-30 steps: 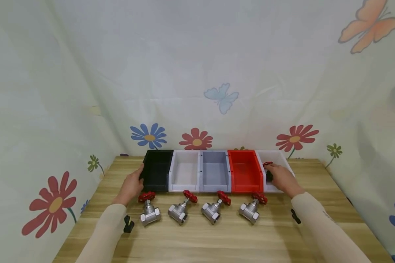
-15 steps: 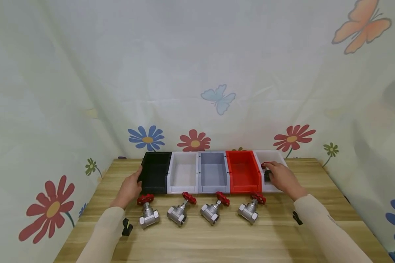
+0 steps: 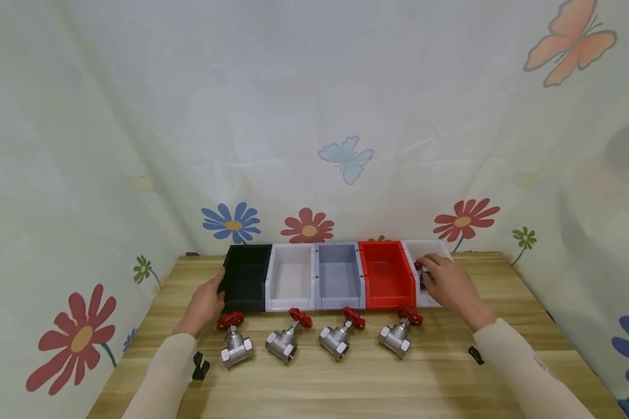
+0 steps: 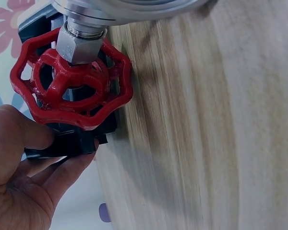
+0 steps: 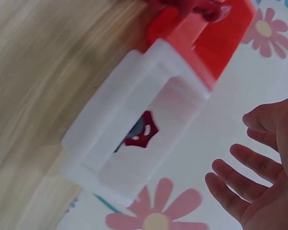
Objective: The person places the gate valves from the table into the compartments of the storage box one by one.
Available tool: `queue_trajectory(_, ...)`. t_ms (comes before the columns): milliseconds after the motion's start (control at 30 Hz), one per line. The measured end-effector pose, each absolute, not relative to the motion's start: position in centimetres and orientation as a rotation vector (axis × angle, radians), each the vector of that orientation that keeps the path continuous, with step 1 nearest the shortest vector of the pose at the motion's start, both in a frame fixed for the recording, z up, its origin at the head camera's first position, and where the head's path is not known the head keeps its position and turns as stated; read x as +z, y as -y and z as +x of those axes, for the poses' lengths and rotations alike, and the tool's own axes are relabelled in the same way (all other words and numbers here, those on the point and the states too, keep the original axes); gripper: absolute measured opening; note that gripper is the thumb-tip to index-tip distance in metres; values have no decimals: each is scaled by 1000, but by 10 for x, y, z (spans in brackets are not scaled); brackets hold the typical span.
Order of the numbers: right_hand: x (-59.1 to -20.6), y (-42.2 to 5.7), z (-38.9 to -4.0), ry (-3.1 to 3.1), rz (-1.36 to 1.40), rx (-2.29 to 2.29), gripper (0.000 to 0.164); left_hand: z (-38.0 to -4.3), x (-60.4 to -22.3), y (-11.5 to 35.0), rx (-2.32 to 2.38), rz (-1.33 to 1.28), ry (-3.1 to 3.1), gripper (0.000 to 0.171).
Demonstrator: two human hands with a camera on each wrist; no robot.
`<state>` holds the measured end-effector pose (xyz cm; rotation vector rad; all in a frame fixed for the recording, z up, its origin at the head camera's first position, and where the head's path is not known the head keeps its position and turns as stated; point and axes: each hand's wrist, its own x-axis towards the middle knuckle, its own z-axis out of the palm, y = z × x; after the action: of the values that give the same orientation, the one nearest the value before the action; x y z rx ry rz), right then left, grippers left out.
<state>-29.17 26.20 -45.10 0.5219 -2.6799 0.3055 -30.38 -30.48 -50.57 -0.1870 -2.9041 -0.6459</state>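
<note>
At the left end of a row of bins, my left hand [image 3: 204, 302] grips the outer wall of the black bin [image 3: 247, 279]. The left wrist view has the thumb and fingers pinching the bin's edge [image 4: 62, 143], behind a valve's red handwheel [image 4: 62, 117]. My right hand [image 3: 453, 288] is over the right-end white bin [image 3: 432, 248], its fingers spread and holding nothing in the right wrist view. In that bin lies a small valve with a dark red handwheel [image 5: 146, 132] and a dark body, partly hidden by the hand in the head view.
Between the end bins stand a white bin [image 3: 293, 279], a grey bin [image 3: 340, 279] and a red bin [image 3: 388, 276]. Several silver valves [image 3: 236, 349] with red handwheels lie before them on the wooden table [image 3: 314, 390]. A flowered cloth [image 3: 272, 145] hangs close behind.
My right hand has let go of the small valve in the right white bin and lifted slightly off it. The left hand keeps its hold on the black bin. The head view shifted slightly.
</note>
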Motion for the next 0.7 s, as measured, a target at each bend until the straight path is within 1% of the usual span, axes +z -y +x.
queue_trajectory(367,-438,-233,-263,2662,588,262,43,-305,-506,305,-663,-176,2920,67)
queue_trajectory(567,-441,-226,-252,2767,552,290,51,-306,-506,306,-664,-186,2899,67)
queue_trajectory(700,-445,-223,-246,2821,523,324,52,-303,-508,307,-660,-194,2903,66)
